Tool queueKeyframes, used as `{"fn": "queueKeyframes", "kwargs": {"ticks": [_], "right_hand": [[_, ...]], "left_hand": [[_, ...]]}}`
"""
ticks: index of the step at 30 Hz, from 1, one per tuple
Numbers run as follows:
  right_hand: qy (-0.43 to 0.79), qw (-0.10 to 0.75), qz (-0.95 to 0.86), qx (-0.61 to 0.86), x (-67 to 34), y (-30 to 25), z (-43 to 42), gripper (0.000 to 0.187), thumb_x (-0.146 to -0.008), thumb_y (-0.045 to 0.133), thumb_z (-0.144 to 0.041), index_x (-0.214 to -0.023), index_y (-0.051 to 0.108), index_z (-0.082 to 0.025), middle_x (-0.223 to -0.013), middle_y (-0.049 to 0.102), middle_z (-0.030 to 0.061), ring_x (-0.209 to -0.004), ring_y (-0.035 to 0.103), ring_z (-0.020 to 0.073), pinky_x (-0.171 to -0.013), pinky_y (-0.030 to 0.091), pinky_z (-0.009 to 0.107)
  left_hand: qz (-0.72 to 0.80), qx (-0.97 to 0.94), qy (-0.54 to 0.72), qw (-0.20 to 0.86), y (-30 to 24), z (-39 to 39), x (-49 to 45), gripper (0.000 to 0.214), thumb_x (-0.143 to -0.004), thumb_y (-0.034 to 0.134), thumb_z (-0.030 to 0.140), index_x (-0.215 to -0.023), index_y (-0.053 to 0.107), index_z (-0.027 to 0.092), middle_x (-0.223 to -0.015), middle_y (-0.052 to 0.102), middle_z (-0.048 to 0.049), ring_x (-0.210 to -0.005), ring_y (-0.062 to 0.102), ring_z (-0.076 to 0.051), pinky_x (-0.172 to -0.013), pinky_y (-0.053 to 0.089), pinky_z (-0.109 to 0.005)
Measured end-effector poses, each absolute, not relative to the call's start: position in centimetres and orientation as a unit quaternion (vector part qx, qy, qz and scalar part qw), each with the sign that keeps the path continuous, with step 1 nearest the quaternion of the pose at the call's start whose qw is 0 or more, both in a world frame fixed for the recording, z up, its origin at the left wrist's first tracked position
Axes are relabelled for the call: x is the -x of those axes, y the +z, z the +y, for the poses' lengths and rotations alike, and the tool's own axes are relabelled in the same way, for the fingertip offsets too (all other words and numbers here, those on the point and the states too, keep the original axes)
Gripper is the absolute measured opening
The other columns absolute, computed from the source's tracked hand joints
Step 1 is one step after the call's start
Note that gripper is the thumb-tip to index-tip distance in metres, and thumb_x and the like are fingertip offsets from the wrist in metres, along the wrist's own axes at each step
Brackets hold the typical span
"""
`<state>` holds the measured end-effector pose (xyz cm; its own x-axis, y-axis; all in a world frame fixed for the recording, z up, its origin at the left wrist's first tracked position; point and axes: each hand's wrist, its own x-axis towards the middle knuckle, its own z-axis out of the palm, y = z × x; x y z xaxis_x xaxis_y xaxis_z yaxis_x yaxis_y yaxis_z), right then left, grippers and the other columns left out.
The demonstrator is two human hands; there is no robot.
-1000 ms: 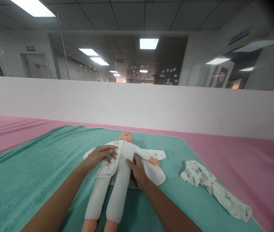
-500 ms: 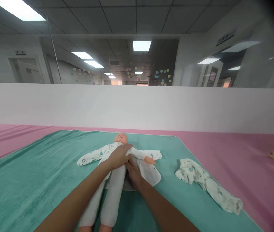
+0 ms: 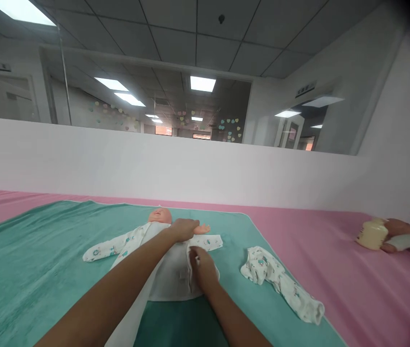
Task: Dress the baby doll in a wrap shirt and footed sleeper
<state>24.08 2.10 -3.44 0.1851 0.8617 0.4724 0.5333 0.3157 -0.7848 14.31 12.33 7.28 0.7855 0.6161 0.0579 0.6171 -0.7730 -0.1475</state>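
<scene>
A baby doll (image 3: 160,216) lies on its back, head toward the wall, on a green blanket (image 3: 46,260). Under and around it is an open white baby shirt (image 3: 168,282) with printed sleeves; one printed sleeve (image 3: 105,248) stretches out on the left, the other beneath the doll's raised arm. My left hand (image 3: 185,230) is closed around that arm near the wrist, and the doll's small hand (image 3: 202,229) sticks out past it. Lower down, my right hand (image 3: 205,270) pinches the shirt's edge. My left forearm hides much of the doll's body and legs.
Printed baby trousers (image 3: 284,282) lie crumpled on the blanket's right side. Farther right, on the pink sheet (image 3: 327,250), a yellow bottle (image 3: 372,234) stands beside a partly seen form with a white cloth-covered limb. A white wall (image 3: 190,168) with glass above closes the far side.
The camera view has swung to the right. The doll's arm has lifted, with my left hand now around it. My right hand has come away from my left, drawing the shirt's edge outward.
</scene>
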Motion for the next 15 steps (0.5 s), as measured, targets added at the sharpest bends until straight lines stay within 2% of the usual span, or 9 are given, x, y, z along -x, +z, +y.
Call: {"fn": "queueKeyframes", "kwargs": {"ticks": [4,6,8,10,13,15], "right_hand": [[0.070,0.460,-0.546,0.697,-28.1,-3.8,3.2,0.034,-0.081,0.049,-0.038,-0.105,0.056,-0.016,-0.098,0.061,0.0102,-0.088,0.055,0.0233,-0.074,0.040,0.033],[0.082,0.427,-0.545,0.717,-28.7,-4.3,3.7,0.028,-0.074,0.058,-0.041,-0.088,0.060,-0.017,-0.086,0.061,0.0090,-0.081,0.055,0.0242,-0.069,0.038,0.032],[0.142,0.451,-0.547,0.690,-28.8,-4.7,4.1,0.022,-0.066,0.065,-0.038,-0.068,0.057,-0.018,-0.070,0.059,0.0050,-0.073,0.055,0.0225,-0.067,0.037,0.031],[0.208,0.496,-0.544,0.644,-29.2,-4.9,4.4,0.025,-0.065,0.065,-0.039,-0.059,0.053,-0.018,-0.061,0.057,0.0016,-0.068,0.054,0.0200,-0.065,0.037,0.028],[0.263,0.551,-0.521,0.597,-30.5,-4.4,4.5,0.035,-0.078,0.049,-0.051,-0.070,0.057,-0.018,-0.068,0.062,0.0024,-0.067,0.058,0.0186,-0.062,0.042,0.027],[0.355,0.627,-0.442,0.534,-31.4,-4.0,4.4,0.043,-0.080,0.045,-0.055,-0.083,0.061,-0.015,-0.073,0.065,0.0054,-0.069,0.061,0.0203,-0.063,0.045,0.030]], "left_hand": [[-0.325,0.942,-0.009,0.087,7.2,11.9,-13.9,0.019,-0.079,0.042,0.021,-0.096,0.050,0.021,-0.092,0.063,-0.0055,-0.078,0.061,-0.022,-0.060,0.044,-0.030],[-0.327,0.940,-0.011,0.096,6.9,11.8,-13.8,0.019,-0.079,0.041,0.018,-0.096,0.050,0.020,-0.091,0.063,-0.0056,-0.077,0.061,-0.022,-0.059,0.043,-0.029],[-0.330,0.938,-0.014,0.105,6.7,11.7,-13.8,0.021,-0.077,0.042,0.014,-0.096,0.050,0.020,-0.092,0.063,-0.0058,-0.077,0.061,-0.022,-0.059,0.043,-0.029],[-0.330,0.937,-0.013,0.113,6.5,11.8,-13.7,0.021,-0.078,0.043,0.013,-0.096,0.050,0.020,-0.091,0.062,-0.0060,-0.077,0.061,-0.023,-0.059,0.042,-0.029],[-0.324,0.937,-0.011,0.131,6.3,11.9,-13.7,0.019,-0.082,0.044,0.015,-0.098,0.052,0.020,-0.091,0.062,-0.0065,-0.080,0.061,-0.023,-0.062,0.042,-0.030],[-0.317,0.937,-0.007,0.148,6.1,11.9,-13.6,0.020,-0.082,0.047,0.016,-0.100,0.054,0.020,-0.094,0.062,-0.0078,-0.084,0.060,-0.024,-0.065,0.041,-0.032]]}}
